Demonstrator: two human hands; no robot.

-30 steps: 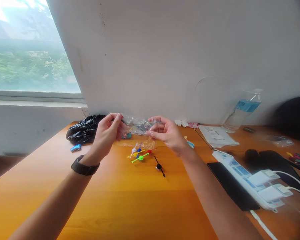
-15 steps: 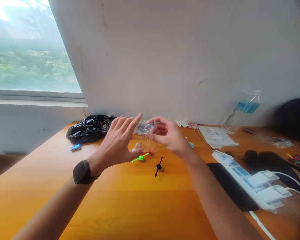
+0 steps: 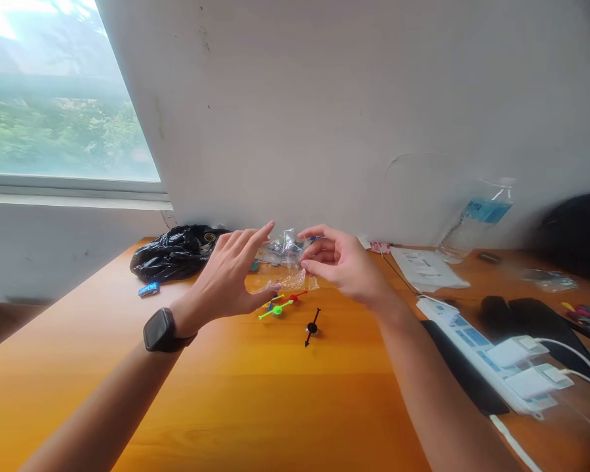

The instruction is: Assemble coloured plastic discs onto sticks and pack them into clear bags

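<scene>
My right hand pinches the edge of a clear, crinkled plastic bag. Facing it, my left hand is open, palm turned inward and thumb apart from the fingers; whether it touches the bag's left side I cannot tell. Just below the bag, small plastic arrow spinners lie in a cluster: a green spinner in front, a red spinner behind it, yellow and blue ones partly covered by my left thumb. Nearer to me, a black spinner sits apart on the table.
A black plastic bag lies at the back left, with a small blue packet before it. On the right are a white power strip with chargers, a dark flat slab, a paper sheet and a tilted clear bottle.
My left hand has let go of the clear bag, opened and turned its back toward me, moving right over the spinners. The right hand keeps the bag. The black spinner's arrow has turned.
</scene>
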